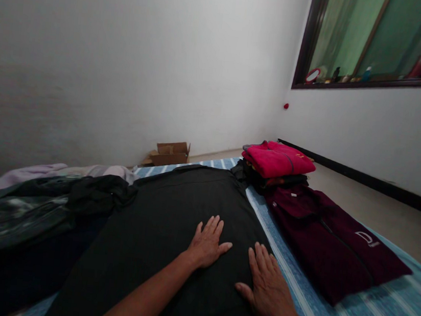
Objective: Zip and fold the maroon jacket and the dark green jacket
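Observation:
A black garment, which looks like a shirt or jacket, lies spread out on a blue striped bed sheet. My left hand rests flat on the middle of the cloth, fingers spread. Nearer the garment's right edge, my right hand lies palm down with its fingers stretched out. Neither hand grips anything. A folded maroon zip jacket with a white letter D is just right of my right hand, apart from it.
Beyond the maroon jacket stands a stack of folded clothes with a bright pink top uppermost. Loose camouflage clothing is heaped on the left. An open cardboard box stands past the bed by the wall. A window is at upper right.

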`<action>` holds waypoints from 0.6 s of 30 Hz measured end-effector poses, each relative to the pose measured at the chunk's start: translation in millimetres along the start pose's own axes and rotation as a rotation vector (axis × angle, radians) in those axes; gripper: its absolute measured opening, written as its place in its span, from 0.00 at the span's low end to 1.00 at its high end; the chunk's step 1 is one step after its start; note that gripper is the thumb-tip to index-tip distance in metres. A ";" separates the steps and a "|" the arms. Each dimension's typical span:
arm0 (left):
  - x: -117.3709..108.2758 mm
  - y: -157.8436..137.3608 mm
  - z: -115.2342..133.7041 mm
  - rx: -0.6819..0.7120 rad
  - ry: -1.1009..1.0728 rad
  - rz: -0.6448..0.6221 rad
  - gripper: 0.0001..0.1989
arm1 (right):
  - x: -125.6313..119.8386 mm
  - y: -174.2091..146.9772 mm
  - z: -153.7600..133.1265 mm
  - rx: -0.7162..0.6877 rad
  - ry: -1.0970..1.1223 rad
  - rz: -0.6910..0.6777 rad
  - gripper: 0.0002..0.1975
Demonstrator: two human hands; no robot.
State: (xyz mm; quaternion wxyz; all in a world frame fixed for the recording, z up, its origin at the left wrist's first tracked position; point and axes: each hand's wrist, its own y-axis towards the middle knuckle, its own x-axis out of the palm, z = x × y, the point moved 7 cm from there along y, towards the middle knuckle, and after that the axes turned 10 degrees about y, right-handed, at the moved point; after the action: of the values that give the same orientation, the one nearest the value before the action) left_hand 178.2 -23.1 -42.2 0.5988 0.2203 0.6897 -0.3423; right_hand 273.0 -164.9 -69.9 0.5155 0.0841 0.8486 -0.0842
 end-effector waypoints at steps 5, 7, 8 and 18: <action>-9.6 2.3 12.6 0.004 -0.047 0.011 0.39 | 4.0 0.1 1.2 -0.016 0.016 0.019 0.40; -8.9 3.7 23.2 0.049 -0.070 0.048 0.39 | 4.8 0.5 1.7 -0.036 0.024 0.044 0.39; -6.1 4.2 27.8 0.068 -0.080 0.056 0.39 | 5.2 1.0 2.2 -0.047 0.025 0.057 0.39; -8.5 7.0 27.7 0.070 -0.192 -0.054 0.36 | 3.0 2.6 33.7 -0.026 0.031 0.276 0.27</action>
State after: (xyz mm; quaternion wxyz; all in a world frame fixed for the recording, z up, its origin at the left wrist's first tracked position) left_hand 203.4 -37.8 -36.7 0.6446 0.1888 0.6224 -0.4018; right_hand 301.2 -169.9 -88.0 0.5101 0.1945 0.8379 -0.0002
